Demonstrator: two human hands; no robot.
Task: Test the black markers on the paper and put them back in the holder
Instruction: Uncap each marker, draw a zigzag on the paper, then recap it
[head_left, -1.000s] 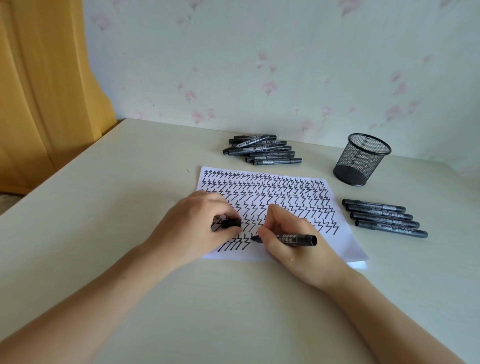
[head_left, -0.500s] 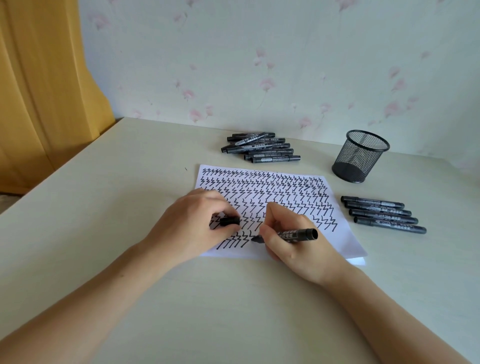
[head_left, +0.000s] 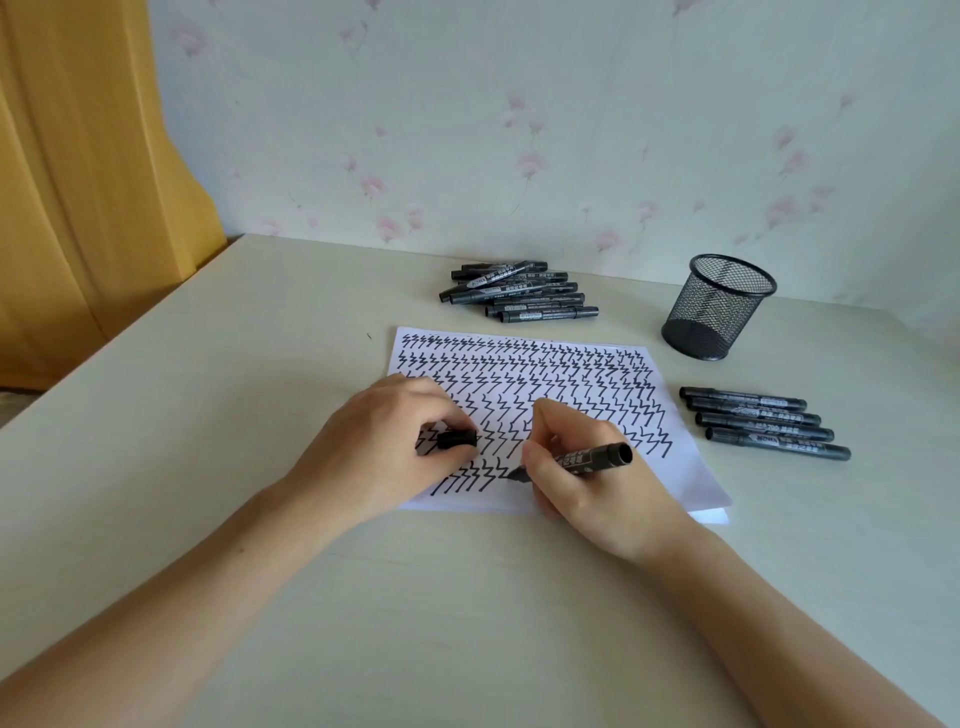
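Observation:
A white sheet of paper (head_left: 691, 483) covered with rows of black zigzag marks lies in the middle of the table. My right hand (head_left: 587, 478) grips an uncapped black marker (head_left: 592, 459), its tip touching the paper at the end of the lowest zigzag row. My left hand (head_left: 384, 447) rests on the paper's left part and pinches the marker's black cap (head_left: 457, 439). A black mesh holder (head_left: 719, 306) stands upright at the back right, and nothing shows inside it.
A pile of several black markers (head_left: 519, 291) lies behind the paper near the wall. Several more capped markers (head_left: 763, 423) lie in a row right of the paper. A yellow curtain (head_left: 88, 171) hangs at the left beyond the pale table (head_left: 234, 364).
My right hand has drawn the marker tip a little further right along the lowest zigzag row. My left hand has kept still with the cap.

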